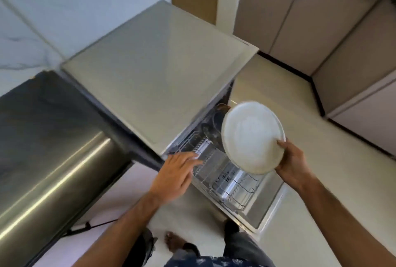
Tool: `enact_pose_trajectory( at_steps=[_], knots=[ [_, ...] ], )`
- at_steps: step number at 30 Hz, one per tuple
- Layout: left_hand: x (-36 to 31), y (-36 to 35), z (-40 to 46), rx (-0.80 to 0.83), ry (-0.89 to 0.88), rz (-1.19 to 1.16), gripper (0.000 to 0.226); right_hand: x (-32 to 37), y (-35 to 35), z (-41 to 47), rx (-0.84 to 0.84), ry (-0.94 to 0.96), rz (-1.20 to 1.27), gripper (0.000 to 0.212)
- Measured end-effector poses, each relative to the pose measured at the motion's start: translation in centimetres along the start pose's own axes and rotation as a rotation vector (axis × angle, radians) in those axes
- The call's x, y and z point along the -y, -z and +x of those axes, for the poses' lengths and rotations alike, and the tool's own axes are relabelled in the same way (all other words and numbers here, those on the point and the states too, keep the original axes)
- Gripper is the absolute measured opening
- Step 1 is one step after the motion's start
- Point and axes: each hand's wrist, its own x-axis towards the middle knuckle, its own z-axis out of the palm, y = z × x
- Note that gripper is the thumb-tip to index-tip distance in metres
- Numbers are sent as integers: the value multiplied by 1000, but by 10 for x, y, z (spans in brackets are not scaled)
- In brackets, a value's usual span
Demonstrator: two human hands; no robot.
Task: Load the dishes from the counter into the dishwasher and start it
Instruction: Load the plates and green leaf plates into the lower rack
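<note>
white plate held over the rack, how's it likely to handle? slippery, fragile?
The white plate looks rigid and ceramic-like, so probably breakable if dropped onto the wire rack. The right hand grips only its lower rim, so it may pivot. Its surface looks smooth, possibly slippery.

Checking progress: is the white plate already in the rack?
No, the right hand holds the plate above the rack.

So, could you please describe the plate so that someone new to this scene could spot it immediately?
Find the open dishwasher in the middle, its wire rack pulled out. Just above the rack's right side, the right hand grips the plate by its lower edge. It is the only round white dish, tilted up.
</note>
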Motion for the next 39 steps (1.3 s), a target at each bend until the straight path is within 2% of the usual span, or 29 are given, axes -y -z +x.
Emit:
enact_pose_trajectory(
  at_steps=[3, 6, 8, 11, 14, 20, 24, 29, 39],
  knots=[
    [-15, -62, 39, 213, -47, -5, 37, 11, 70, 32, -102, -8, -96, 26],
    [-10, -117, 73, 354, 18, 0, 38, 10, 119, 74, -179, 3, -335, 33],
    [1, -150, 99, 365, 107, -16, 38, 1, 141, 112, -218, 55, -561, 37],
    [23, -192, 134, 291, 209, -26, 39, -18, 155, 164, -213, 201, -981, 39],
    [61, -249, 167, 262, 282, 28, 42, -45, 157, 220, -183, 339, -1242, 42],
    [136, -348, 216, 322, 433, 240, 80, -105, 133, 329, 8, 620, -1414, 39],
    [164, -378, 228, 248, 459, 331, 87, -132, 103, 383, 116, 712, -1486, 44],
    [170, -387, 222, 140, 428, 359, 86, -161, 68, 427, 218, 668, -1611, 42],
    [172, -389, 224, 144, 427, 366, 87, -195, 45, 477, 338, 537, -1712, 42]
  ],
)
